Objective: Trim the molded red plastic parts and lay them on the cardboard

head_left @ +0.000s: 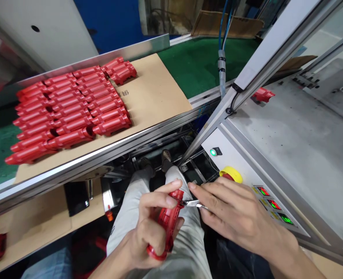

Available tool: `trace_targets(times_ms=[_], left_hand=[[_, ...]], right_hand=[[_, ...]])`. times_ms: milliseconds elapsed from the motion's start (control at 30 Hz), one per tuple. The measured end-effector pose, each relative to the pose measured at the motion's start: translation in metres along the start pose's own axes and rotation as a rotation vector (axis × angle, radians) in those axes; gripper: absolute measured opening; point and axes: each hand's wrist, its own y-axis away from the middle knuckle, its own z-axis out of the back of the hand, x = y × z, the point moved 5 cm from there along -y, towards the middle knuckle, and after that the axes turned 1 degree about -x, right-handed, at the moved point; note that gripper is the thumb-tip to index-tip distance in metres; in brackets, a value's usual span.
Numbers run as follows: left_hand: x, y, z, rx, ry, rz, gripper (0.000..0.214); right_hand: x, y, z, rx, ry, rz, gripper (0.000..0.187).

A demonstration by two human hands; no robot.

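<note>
Above my lap, my left hand [158,223] is closed around a red plastic part [169,221], a hollow tube with ribs and slots, held tilted. The fingers wrap it, with the thumb and forefinger near its upper end. In my right hand [235,213] is a small shiny metal hand tool [192,203] with a narrow tip. That tip meets the side of the red part near its upper end. Fingers hide most of the tool, so its exact kind does not show.
Rows of similar red parts [72,104] lie on cardboard [154,89] over a green conveyor belt [206,58]. To the right are a metal frame post [264,58], a machine panel with a yellow-ringed emergency stop [231,174] and lit displays [274,204]. Another red part [263,95] lies on the machine table.
</note>
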Motion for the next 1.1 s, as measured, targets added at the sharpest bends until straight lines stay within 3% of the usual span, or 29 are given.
trace_targets(times_ms=[433,533,633,700,867,1100], left_hand=[[0.002,0.001,-0.002,-0.014,-0.005,0.024,0.046],[0.003,0.002,-0.001,-0.038,0.009,0.037,0.045],[0.004,0.003,-0.001,-0.056,0.040,0.056,0.045],[0.004,0.003,-0.001,-0.066,0.045,0.072,0.044],[0.004,0.002,0.000,-0.087,0.009,0.082,0.041],[0.002,0.001,-0.002,-0.048,0.086,0.074,0.046]], right_hand=[[-0.002,0.003,-0.004,-0.002,0.089,0.027,0.040],[-0.011,0.004,-0.009,-0.055,-0.053,0.010,0.041],[-0.027,0.005,-0.010,-0.188,-0.297,-0.155,0.043],[-0.030,0.007,-0.009,-0.212,-0.341,-0.219,0.046],[-0.015,0.007,-0.003,-0.100,-0.152,-0.090,0.049],[-0.009,-0.001,-0.002,0.043,-0.061,0.005,0.045]])
